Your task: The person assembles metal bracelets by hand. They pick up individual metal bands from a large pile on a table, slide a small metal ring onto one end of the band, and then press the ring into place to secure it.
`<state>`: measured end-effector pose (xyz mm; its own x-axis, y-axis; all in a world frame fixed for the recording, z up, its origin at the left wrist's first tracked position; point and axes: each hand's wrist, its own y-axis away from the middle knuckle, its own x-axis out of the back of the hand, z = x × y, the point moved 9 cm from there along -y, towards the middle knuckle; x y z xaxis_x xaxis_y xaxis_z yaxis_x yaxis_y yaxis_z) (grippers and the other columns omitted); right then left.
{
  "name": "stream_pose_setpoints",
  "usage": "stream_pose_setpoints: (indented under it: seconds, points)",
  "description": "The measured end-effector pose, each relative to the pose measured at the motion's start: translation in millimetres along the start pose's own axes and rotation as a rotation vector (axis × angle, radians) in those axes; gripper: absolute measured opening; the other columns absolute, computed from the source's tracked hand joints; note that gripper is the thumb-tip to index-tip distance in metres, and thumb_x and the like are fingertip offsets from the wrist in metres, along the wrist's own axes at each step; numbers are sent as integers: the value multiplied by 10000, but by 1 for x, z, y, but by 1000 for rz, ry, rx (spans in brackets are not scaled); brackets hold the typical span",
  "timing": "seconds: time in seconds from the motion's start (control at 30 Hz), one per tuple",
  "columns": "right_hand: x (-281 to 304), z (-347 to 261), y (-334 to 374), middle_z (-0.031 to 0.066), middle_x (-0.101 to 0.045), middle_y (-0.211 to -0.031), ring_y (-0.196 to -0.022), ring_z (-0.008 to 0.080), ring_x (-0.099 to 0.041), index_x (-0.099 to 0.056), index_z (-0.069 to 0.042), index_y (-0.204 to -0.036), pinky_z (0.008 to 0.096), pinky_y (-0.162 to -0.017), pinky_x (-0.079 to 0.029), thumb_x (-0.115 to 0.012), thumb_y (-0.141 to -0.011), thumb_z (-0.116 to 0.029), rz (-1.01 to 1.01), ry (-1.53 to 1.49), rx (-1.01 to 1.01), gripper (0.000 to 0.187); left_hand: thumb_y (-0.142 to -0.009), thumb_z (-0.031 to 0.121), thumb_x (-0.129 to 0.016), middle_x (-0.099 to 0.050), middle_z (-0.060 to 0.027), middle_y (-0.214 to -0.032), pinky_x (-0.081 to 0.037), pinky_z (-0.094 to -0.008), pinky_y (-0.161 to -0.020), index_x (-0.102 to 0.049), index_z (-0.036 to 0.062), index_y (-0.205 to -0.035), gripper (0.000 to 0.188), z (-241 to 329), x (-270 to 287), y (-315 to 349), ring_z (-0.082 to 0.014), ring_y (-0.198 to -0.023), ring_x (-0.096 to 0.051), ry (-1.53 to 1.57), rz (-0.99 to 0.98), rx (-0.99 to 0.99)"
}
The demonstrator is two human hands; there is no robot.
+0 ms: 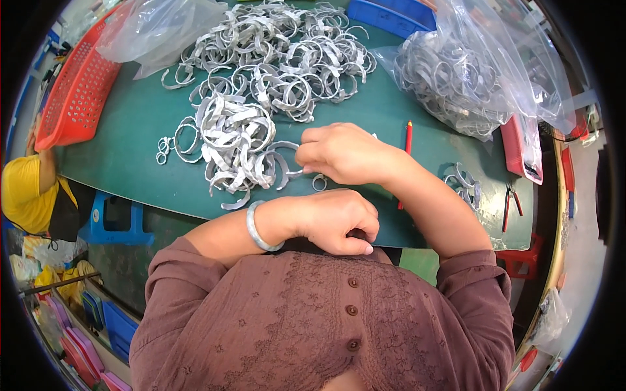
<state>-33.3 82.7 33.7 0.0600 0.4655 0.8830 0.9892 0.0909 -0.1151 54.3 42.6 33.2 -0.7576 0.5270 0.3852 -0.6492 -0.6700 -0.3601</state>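
My right hand [345,153] reaches in over the green table with its fingers pinched together. At their tips is the end of a pale grey open ring [279,147] at the edge of a small heap of rings [236,140]. My left hand [342,221] is curled closed near the table's front edge, thumb pointing right; whatever it holds, if anything, is hidden. One small ring [319,182] lies between my hands. Behind the small heap spreads a larger pile of the same grey rings [287,55]. A few tiny rings [163,151] lie to the left.
A clear bag of rings [450,78] stands at the right back. A red pencil-like stick [409,138], red-handled pliers [506,208] and several loose rings [464,182] lie at right. An orange basket [81,91] and another person's yellow sleeve [26,189] are at left.
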Motion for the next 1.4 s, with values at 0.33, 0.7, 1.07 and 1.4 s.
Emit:
stream_pose_setpoints:
  seconds: [0.33,0.7,1.07,1.4]
  points:
    - [40,9,12,86,-477,-831,-756,253,-489,-507,-28,-799,323,-665,-411,-560,-749,-24,151,-256,10,73,-737,152,-626,-544,-79,-662,-415,-323,-498,-583,19,-737,140,4,5,0,-236,-587,-535,-17,27,-11]
    - [46,-7,5,92,-525,-782,-723,307,-543,-498,-49,-790,398,-581,-424,-504,-761,-102,-10,160,-119,60,-739,173,-616,-538,-72,-681,-419,-352,-527,-580,47,-739,132,1,-2,1,-259,-639,-542,-63,5,8]
    - [57,11,5,86,-529,-787,-750,298,-553,-502,-51,-792,391,-603,-432,-495,-705,-34,-4,324,-206,89,-743,172,-608,-533,-81,-680,-424,-370,-540,-573,47,-728,131,2,-10,2,-279,-649,-543,-92,-38,-14]
    - [66,24,4,104,-541,-800,-753,313,-552,-503,-34,-796,392,-610,-431,-504,-706,-44,-8,307,-235,90,-741,154,-610,-543,-78,-681,-426,-355,-527,-575,41,-728,119,5,0,3,-275,-626,-547,-86,35,-27]
